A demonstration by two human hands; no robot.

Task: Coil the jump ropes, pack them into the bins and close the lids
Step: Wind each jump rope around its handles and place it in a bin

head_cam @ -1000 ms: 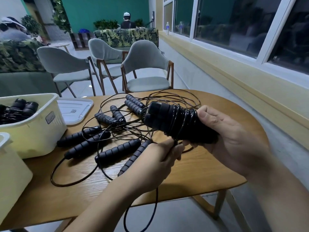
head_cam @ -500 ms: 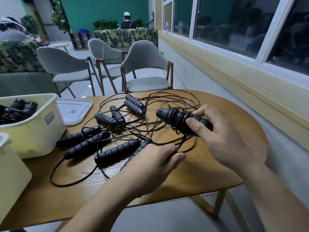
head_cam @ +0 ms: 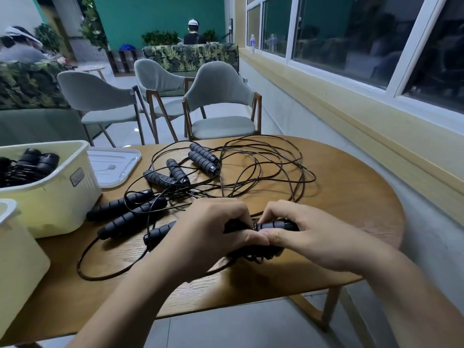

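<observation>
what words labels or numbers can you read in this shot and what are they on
No text here is legible.
Label plate on the front of the cream bin: blurred, cannot be read.
Water bottle on the window ledge: its label is too small to read.

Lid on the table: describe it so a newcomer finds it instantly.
Start at the round wooden table. At its left stands a cream bin holding black ropes; the lid lies flat just beyond its right side. It is the only flat, white, tray-like piece there.
</observation>
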